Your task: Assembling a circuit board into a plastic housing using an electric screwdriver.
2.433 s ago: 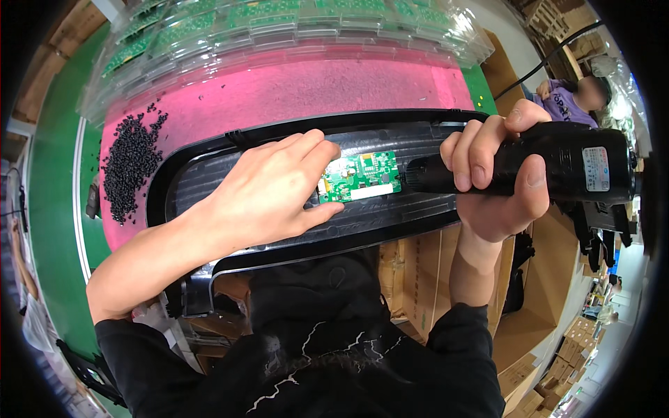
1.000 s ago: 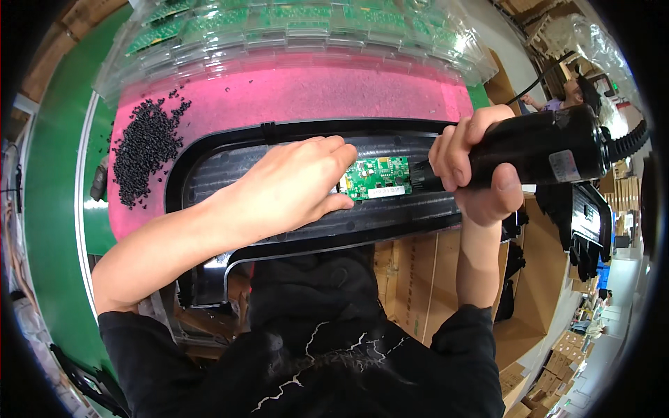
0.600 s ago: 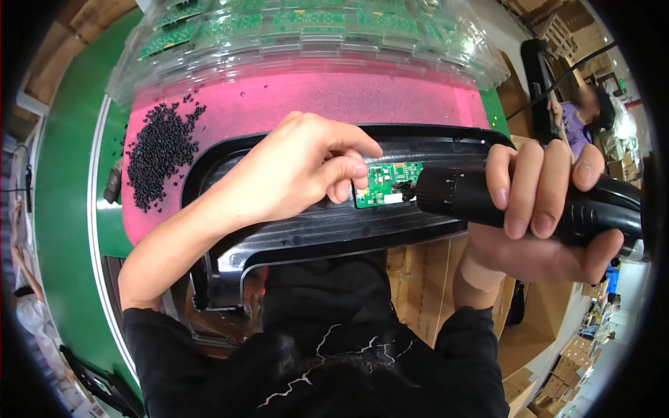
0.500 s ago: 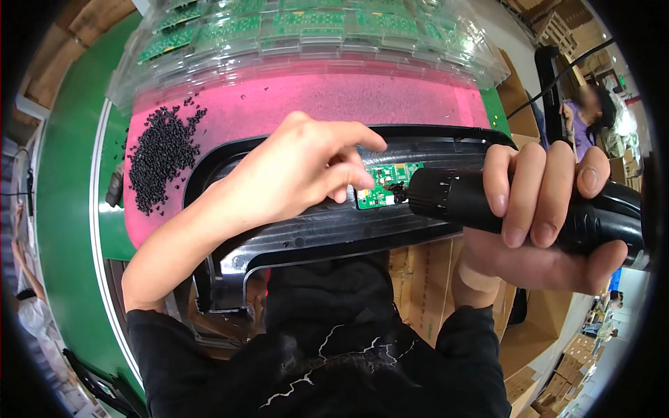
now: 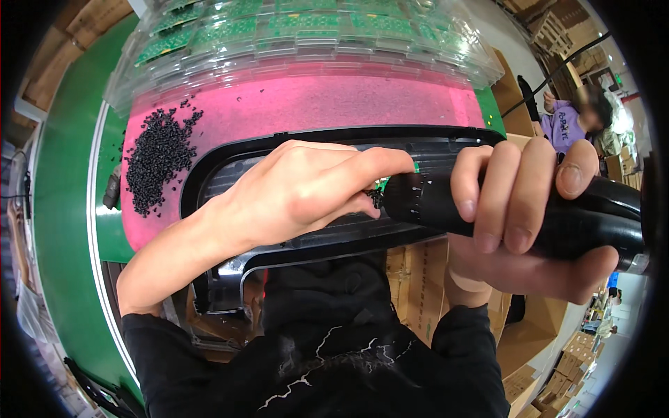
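Note:
My right hand [image 5: 519, 202] is wrapped round a black electric screwdriver [image 5: 428, 203], held almost level with its front end to the left. At that front end clings a clump of small dark pieces [image 5: 377, 198] that look like screws. My left hand [image 5: 306, 184] reaches over the green circuit board [image 5: 382, 182], covering most of it. Its index finger lies stretched along the far side of the screwdriver's front end. The thumb is apart from it, beside the dark clump. The board sits within a long black plastic housing [image 5: 331, 235]. My left hand's other fingers are mostly hidden.
Left of the housing lies a heap of small black screws [image 5: 157, 164] on a pink mat [image 5: 306, 97]. Clear plastic trays [image 5: 306, 43] with green circuit boards stand behind. A person in purple [image 5: 568, 127] is at the far right, beyond cardboard boxes [image 5: 512, 118].
My left hand has moved right, over the board, and its index finger has straightened toward the screwdriver. The screwdriver and my right hand have shifted slightly left.

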`<action>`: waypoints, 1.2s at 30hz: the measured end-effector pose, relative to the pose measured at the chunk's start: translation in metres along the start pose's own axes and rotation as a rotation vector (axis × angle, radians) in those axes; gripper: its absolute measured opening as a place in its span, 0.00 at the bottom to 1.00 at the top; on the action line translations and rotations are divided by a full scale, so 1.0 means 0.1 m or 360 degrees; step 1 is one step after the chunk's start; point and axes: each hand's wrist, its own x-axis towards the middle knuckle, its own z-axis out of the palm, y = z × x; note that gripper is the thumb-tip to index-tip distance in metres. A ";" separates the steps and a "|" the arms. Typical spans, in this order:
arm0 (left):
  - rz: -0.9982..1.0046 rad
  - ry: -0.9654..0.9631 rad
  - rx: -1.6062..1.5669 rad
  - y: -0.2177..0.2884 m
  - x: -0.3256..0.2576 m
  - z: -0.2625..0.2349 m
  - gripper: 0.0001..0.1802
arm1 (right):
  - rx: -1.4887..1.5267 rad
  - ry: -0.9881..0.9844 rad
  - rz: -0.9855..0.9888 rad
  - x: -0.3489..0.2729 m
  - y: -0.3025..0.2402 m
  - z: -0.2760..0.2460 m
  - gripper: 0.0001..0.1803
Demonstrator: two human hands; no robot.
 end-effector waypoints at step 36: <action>-0.0449 -0.1054 0.0495 0.43 -0.38 -0.38 0.04 | -0.0532 0.0344 0.0284 -0.04 0.22 -0.61 0.15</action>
